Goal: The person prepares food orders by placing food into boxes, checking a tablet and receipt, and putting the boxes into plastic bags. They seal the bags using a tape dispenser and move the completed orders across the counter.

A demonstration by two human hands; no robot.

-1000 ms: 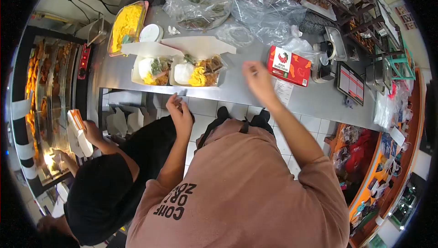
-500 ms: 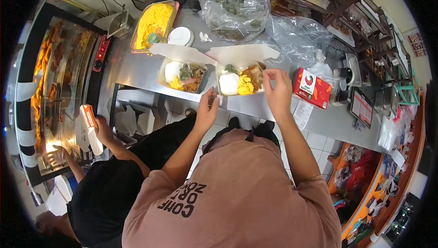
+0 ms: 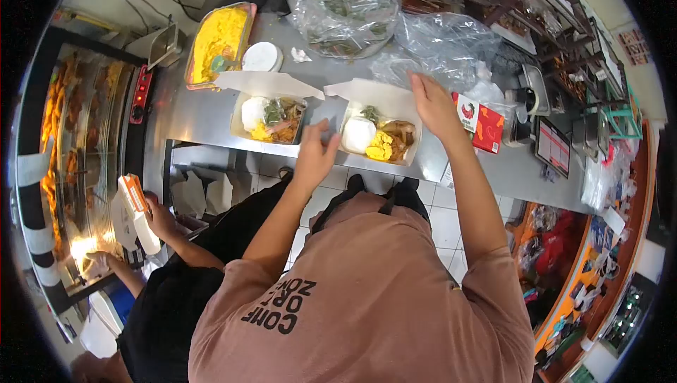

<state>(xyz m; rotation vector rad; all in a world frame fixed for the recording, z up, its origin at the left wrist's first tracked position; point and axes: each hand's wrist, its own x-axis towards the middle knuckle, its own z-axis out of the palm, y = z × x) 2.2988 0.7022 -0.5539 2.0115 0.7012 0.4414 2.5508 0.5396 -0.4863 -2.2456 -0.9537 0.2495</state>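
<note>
Two cardboard meal boxes stand side by side at the counter's front edge with their lids up. The right meal box (image 3: 419,134) sits at a slant and holds white rice (image 3: 358,134), yellow crumbly food (image 3: 379,146), dark greens and brown pieces. My right hand (image 3: 435,106) is at its upper right corner, fingers stretched out and holding nothing. Between the boxes, my left hand (image 3: 316,154) has its fingers apart near the right box's left side. Rice, greens, yellow food and brown shreds fill the left meal box (image 3: 238,129).
A tub of yellow food (image 3: 220,37) and a round white lid (image 3: 261,57) stand behind. A plastic bag of greens (image 3: 343,13) lies at the back. A red printed box (image 3: 483,125) is on the right. On the left a co-worker's hand (image 3: 161,218) holds a carton by the display warmer (image 3: 84,150).
The right box has turned and come nearer the front edge. My right hand has gone from its right side to its upper corner, fingers straightened. The co-worker's other hand has shifted slightly.
</note>
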